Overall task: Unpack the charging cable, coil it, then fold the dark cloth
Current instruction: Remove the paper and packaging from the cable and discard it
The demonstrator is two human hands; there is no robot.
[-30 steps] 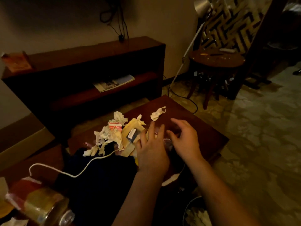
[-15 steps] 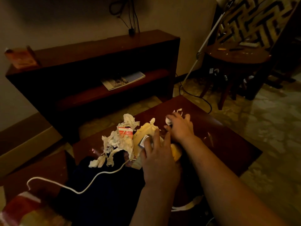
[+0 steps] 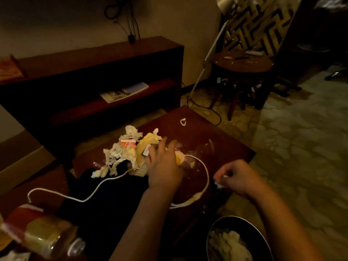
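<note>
A white charging cable [image 3: 206, 172] lies uncoiled on the dark wooden table [image 3: 222, 146], looping from under my left hand round to the right, and trailing left over the dark cloth [image 3: 105, 202]. The cloth lies crumpled at the table's near left. My left hand [image 3: 163, 166] rests palm down on yellow packaging [image 3: 146, 146] beside torn white paper scraps [image 3: 120, 157]. My right hand [image 3: 239, 178] hovers at the table's right edge, fingers pinched on a small white paper scrap [image 3: 219, 184].
A bin [image 3: 237, 240] holding crumpled paper stands below the table's near right corner. A jar [image 3: 41, 234] lies at the bottom left. A small white scrap [image 3: 183, 121] sits at the table's far end. Behind are a low shelf unit [image 3: 94, 76] and a round side table [image 3: 243, 63].
My right hand has drawn back from the table's middle to its right edge with a small scrap pinched in it. The cable's right loop is uncovered. The view has tilted down, showing the bin.
</note>
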